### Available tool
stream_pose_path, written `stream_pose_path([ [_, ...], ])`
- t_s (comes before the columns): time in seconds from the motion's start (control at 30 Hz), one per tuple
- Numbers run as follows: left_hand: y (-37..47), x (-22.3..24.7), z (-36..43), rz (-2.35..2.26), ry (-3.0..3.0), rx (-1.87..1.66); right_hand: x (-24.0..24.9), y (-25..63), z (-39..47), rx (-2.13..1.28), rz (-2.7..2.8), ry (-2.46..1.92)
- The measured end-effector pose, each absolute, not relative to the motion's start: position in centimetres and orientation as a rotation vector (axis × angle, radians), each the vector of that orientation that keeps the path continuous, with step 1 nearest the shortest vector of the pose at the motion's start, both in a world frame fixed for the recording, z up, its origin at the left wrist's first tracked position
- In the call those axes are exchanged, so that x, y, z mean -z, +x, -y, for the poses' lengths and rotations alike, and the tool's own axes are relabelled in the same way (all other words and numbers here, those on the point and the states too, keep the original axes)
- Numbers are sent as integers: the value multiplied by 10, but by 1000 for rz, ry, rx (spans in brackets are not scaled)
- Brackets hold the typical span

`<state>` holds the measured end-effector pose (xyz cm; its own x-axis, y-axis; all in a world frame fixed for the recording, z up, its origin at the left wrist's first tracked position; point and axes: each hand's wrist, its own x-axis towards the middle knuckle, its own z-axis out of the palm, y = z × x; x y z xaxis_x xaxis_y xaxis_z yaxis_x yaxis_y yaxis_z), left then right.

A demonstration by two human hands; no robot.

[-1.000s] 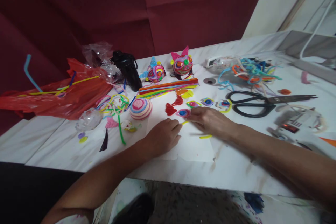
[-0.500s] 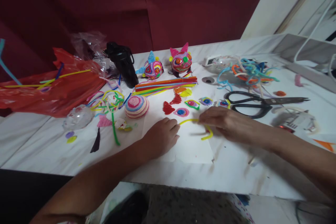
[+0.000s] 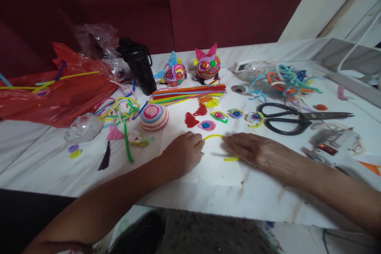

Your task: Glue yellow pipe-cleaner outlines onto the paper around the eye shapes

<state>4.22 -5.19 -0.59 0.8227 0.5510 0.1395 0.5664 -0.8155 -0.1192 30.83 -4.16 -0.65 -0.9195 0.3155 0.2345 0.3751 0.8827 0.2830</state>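
Note:
A yellow pipe cleaner (image 3: pixel 214 136) lies bent over the white paper sheet (image 3: pixel 220 172). My left hand (image 3: pixel 185 154) is closed in a pinch on its left end. The fingers of my right hand (image 3: pixel 253 151), slightly blurred, press together on its right part and cover the bend; a short yellow tail shows below them. Just beyond my hands sit coiled pipe-cleaner eye shapes, one pink and blue (image 3: pixel 206 125) and one green-edged (image 3: pixel 219 117). Two red fuzzy pieces (image 3: pixel 191 120) lie beside them. A striped pipe-cleaner-wrapped ball (image 3: pixel 154 117) is left of the paper.
Black-handled scissors (image 3: pixel 300 118) lie right of the eyes. Behind are a pipe-cleaner bundle (image 3: pixel 187 94), a black bottle (image 3: pixel 138 65) and two decorated heads, one pink-eared (image 3: pixel 207 65). A tangled pile (image 3: pixel 288 81) is back right, a red plastic bag (image 3: pixel 59 99) left.
My right hand has lowered and its fingers now cover the pipe cleaner's bend, leaving only a short tail showing. My left hand keeps its pinch. The view has shifted slightly.

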Motion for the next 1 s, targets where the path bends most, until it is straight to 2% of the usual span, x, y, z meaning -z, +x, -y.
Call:
stream_pose_path([
  [0.3,43,3,53,910,-2852,73,4,307,32,584,2916,-379],
  [1.0,43,6,53,1193,-2992,413,-6,290,24,481,2952,-400],
])
